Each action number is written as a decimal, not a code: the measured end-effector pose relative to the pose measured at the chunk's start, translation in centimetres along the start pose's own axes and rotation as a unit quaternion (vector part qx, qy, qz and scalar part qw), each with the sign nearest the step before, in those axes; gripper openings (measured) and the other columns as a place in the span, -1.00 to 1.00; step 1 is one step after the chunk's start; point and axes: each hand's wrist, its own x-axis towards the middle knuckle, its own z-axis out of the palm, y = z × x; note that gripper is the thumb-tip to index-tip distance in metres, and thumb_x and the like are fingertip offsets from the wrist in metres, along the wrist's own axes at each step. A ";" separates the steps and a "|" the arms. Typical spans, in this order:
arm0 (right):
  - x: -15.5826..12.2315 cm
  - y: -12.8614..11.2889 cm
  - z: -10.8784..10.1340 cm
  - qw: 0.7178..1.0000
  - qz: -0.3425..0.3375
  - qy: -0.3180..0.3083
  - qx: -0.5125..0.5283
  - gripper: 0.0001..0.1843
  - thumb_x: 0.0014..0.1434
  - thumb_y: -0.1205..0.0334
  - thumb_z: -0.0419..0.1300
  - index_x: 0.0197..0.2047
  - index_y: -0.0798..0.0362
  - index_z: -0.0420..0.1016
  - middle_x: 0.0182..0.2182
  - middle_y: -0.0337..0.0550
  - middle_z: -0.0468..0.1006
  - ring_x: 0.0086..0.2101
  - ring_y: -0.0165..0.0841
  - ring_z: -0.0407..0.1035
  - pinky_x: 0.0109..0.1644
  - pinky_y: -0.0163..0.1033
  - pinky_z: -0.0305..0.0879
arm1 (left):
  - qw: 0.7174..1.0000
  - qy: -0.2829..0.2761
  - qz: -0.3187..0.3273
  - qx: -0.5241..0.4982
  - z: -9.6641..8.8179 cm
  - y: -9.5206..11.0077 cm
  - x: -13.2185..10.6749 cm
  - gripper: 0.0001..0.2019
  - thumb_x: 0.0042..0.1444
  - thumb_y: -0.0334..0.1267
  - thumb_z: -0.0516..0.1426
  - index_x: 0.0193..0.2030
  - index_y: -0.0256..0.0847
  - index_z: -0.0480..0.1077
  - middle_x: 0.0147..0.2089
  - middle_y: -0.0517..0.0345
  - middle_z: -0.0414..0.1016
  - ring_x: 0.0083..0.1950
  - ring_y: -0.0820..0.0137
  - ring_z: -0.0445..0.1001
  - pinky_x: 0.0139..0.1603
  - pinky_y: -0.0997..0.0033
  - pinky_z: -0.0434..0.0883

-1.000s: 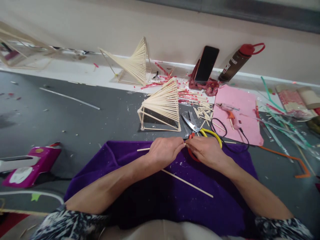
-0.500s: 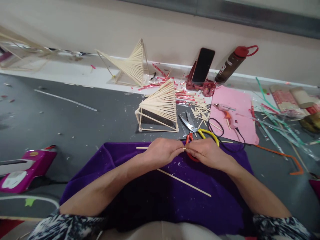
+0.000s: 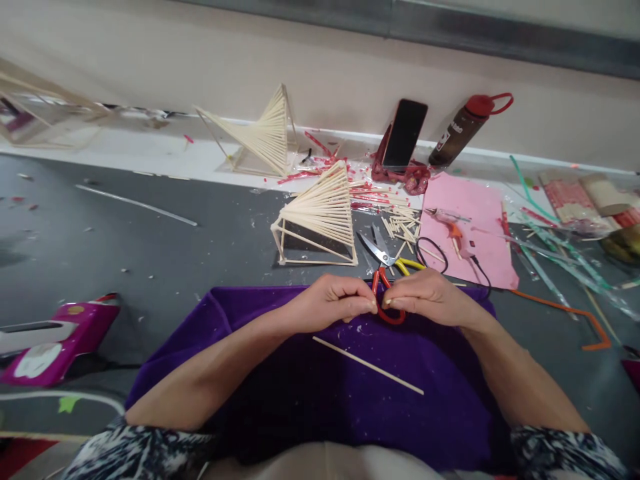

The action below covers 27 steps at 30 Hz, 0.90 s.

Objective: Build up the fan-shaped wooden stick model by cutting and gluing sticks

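Observation:
My left hand and my right hand are curled into fists, knuckles up and thumbs almost touching, over a purple cloth on my lap. The thin wooden stick they pinch is now hidden inside the fingers. A second long stick lies loose on the cloth just below my hands. Scissors with red and yellow handles lie on the grey floor right behind my hands, the red loop showing between my fists.
A fan-shaped stick model stands beyond the cloth, with another near the wall. A phone and a dark bottle lean at the wall. A glue gun lies on a pink sheet. A magenta object is at left.
Both hands have rolled knuckles-up and closed tighter together. The stick end that stuck out left of my left hand no longer shows.

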 end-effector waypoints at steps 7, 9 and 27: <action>-1.1 2.2 -1.3 0.937 0.085 0.259 -0.220 -0.76 0.27 0.23 0.03 -0.10 0.03 0.48 -0.28 -0.13 0.58 -0.30 -0.35 0.45 -0.22 -0.27 0.32 | 0.996 0.040 0.006 -0.083 0.4 -0.5 -0.1 -0.78 0.17 -0.19 0.07 -0.24 -0.30 0.42 -0.55 0.30 0.23 -0.52 0.58 0.18 -0.48 0.55 0.12; -1.0 3.0 -1.5 0.900 0.127 0.309 -0.281 -0.61 0.24 0.23 0.05 0.13 0.05 0.31 -0.15 -0.03 0.52 -0.22 -0.26 0.43 -0.16 -0.17 0.34 | 0.994 0.048 -0.005 -0.095 0.6 -0.8 0.0 -0.78 0.17 -0.18 0.07 -0.20 -0.30 0.42 -0.55 0.30 0.23 -0.54 0.60 0.15 -0.52 0.57 0.07; -0.4 -1.8 3.4 0.924 -0.086 0.186 -0.324 -0.81 0.22 0.36 0.09 -0.14 0.01 0.47 -0.29 -0.12 0.52 -0.31 -0.37 0.38 -0.28 -0.29 0.27 | 0.993 0.017 -0.040 -0.106 1.6 0.3 -0.5 -0.45 0.14 -0.29 0.08 0.27 -0.22 0.06 -0.44 0.19 0.47 -0.61 0.60 0.18 -0.59 0.60 0.15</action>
